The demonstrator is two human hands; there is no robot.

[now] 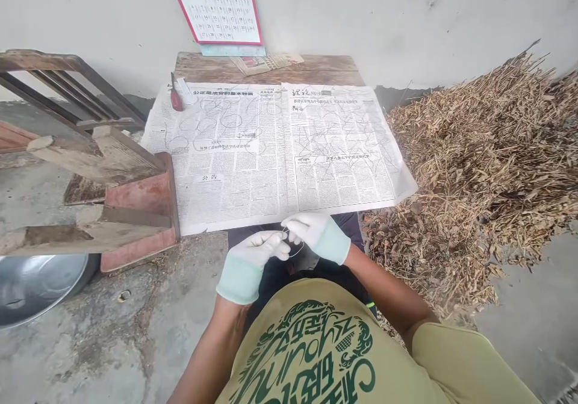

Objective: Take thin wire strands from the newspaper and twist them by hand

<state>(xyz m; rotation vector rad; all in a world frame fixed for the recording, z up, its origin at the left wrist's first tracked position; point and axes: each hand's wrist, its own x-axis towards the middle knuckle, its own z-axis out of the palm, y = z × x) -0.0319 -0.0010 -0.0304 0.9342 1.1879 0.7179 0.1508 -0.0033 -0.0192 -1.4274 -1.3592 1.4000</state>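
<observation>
My left hand [253, 258], in a white glove with a pale green cuff, is closed, thumb and fingers pinching a thin wire [298, 251]. Close beside it on the right, my right hand [313, 233], gloved the same way, pinches the wire too, which bends in a small loop below the fingertips. Both hands are over my lap, just off the near edge of the newspaper [235, 196]. Many thin, curved wire pieces [235, 115] lie on the left page, and thin, straighter ones [334, 133] lie on the right page.
A red-handled screwdriver [176, 98] lies at the newspaper's back left. A desk calendar [221, 15] stands behind, on the wooden table [325, 70]. An overturned wooden stool [139, 193] is at the left, above a metal basin [45, 280]. Dry stalks [487, 169] are piled on the right.
</observation>
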